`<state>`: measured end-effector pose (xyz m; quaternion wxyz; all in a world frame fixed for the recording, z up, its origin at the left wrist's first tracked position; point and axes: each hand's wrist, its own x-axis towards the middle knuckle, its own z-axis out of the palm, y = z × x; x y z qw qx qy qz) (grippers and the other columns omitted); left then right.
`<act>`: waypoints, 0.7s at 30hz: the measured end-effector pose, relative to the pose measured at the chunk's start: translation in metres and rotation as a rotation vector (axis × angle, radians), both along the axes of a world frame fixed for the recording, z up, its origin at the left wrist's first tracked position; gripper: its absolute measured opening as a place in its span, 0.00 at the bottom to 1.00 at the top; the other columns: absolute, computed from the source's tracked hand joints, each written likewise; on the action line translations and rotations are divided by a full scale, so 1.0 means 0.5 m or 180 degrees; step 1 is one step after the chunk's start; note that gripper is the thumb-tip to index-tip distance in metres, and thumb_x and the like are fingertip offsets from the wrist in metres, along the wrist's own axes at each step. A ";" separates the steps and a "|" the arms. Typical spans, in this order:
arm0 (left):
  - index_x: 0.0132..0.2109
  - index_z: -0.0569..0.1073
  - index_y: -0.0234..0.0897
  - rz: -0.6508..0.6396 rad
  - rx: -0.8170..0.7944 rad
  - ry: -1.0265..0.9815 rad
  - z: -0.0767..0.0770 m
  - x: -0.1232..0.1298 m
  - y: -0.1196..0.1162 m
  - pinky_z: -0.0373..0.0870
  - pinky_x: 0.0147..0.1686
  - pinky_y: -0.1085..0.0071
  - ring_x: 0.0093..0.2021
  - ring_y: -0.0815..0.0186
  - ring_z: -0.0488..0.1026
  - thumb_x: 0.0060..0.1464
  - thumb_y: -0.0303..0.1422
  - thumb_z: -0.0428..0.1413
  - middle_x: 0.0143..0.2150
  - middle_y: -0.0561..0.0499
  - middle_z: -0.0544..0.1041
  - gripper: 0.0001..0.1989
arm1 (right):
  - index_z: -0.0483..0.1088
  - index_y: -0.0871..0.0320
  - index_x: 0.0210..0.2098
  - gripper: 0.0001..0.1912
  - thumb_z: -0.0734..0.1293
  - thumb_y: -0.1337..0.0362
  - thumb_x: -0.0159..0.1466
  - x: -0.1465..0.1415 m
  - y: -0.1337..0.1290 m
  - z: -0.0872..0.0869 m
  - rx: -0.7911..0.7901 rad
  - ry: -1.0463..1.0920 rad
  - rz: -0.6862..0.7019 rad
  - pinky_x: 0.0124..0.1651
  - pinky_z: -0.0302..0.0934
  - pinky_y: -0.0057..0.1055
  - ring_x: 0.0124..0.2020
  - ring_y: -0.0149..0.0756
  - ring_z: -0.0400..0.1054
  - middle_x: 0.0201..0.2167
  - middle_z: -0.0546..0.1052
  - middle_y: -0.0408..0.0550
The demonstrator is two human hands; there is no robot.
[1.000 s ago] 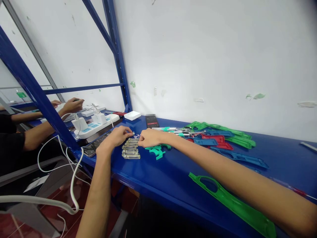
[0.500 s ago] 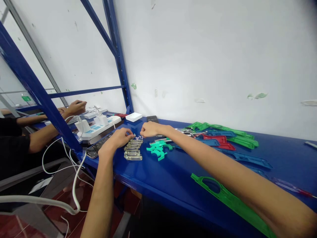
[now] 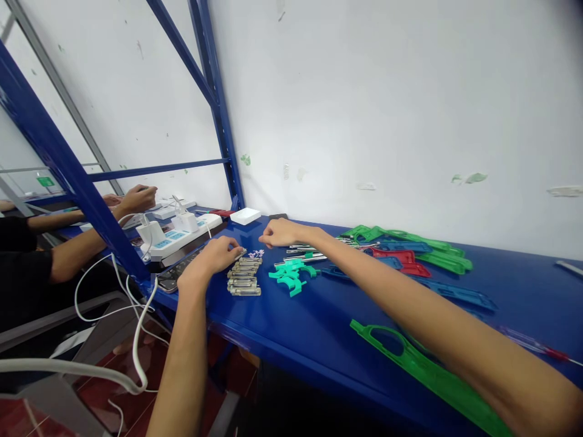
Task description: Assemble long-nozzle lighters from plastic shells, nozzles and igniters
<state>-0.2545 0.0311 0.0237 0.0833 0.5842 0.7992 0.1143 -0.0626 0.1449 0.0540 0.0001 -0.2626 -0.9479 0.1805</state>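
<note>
My left hand (image 3: 222, 254) is closed on a small clear part (image 3: 241, 252), at the far end of a row of similar clear parts (image 3: 245, 283). To its right, my right hand (image 3: 277, 233) has its fingers pinched together; whatever is between them is too small to make out. Tiny white and purple pieces (image 3: 257, 254) lie on the blue table between the hands. Teal clips (image 3: 291, 274) are heaped nearer to me, and thin metal rods (image 3: 303, 250) lie beside my right wrist.
Green frames (image 3: 449, 260), red frames (image 3: 412, 264) and blue frames (image 3: 460, 293) lie at the right. One green frame (image 3: 428, 370) is under my right forearm. A power strip (image 3: 186, 235), cables and a blue post stand left. Another person's hand (image 3: 139, 199) is beyond the post.
My right hand has lifted slightly away from the tiny pieces, uncovering more of them. My left hand has shifted a little to the left, and the clear part at its fingertips shows more.
</note>
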 end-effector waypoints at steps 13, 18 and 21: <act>0.60 0.76 0.36 0.0074 -0.0313 0.0117 0.022 0.008 -0.019 0.80 0.53 0.54 0.54 0.54 0.79 0.70 0.41 0.61 0.59 0.44 0.78 0.18 | 0.76 0.59 0.51 0.17 0.70 0.51 0.73 0.294 -0.035 0.087 0.0901 0.0240 -0.0218 0.44 0.73 0.38 0.39 0.35 0.75 0.43 0.80 0.47; 0.49 0.81 0.29 -0.0085 -0.0167 0.0281 0.053 0.031 -0.044 0.76 0.55 0.51 0.52 0.47 0.80 0.71 0.42 0.57 0.49 0.43 0.83 0.18 | 0.81 0.54 0.35 0.21 0.66 0.46 0.72 0.476 -0.077 0.093 0.1400 0.0227 -0.0707 0.33 0.55 0.36 0.26 0.35 0.67 0.26 0.78 0.45; 0.46 0.85 0.35 -0.0328 -0.0019 0.0254 0.071 0.053 -0.071 0.74 0.52 0.55 0.51 0.42 0.81 0.68 0.47 0.53 0.44 0.46 0.86 0.22 | 0.81 0.51 0.33 0.20 0.68 0.45 0.69 0.585 -0.096 0.069 0.1463 0.0232 -0.1080 0.34 0.55 0.36 0.28 0.37 0.70 0.27 0.80 0.46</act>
